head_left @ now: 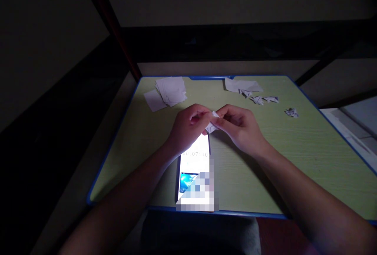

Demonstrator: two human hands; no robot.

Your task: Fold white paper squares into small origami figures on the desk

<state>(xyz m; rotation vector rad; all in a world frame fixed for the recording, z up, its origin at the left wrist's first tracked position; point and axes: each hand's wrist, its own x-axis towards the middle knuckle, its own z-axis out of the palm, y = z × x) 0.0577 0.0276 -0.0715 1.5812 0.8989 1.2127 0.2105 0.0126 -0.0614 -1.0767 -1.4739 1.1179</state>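
Over the middle of the table, a small folded piece of white paper [211, 127] is pinched between both hands. My left hand [190, 126] is closed on its left side, thumb and forefinger pressed together. From the right, my right hand [240, 127] grips the other side, its thumb lying across the front. The fingertips behind the paper are partly hidden. Just below the hands lies a phone [196, 163] with a bright screen showing a timer; part of it is pixelated and its top edge is covered by my left hand.
A stack of square white paper sheets [171, 90] lies at the back left. At the back right are a loose sheet [243, 85], several folded paper pieces [257, 99] and a crumpled-looking one [291, 112]. The light green table [309, 161] has a blue rim.
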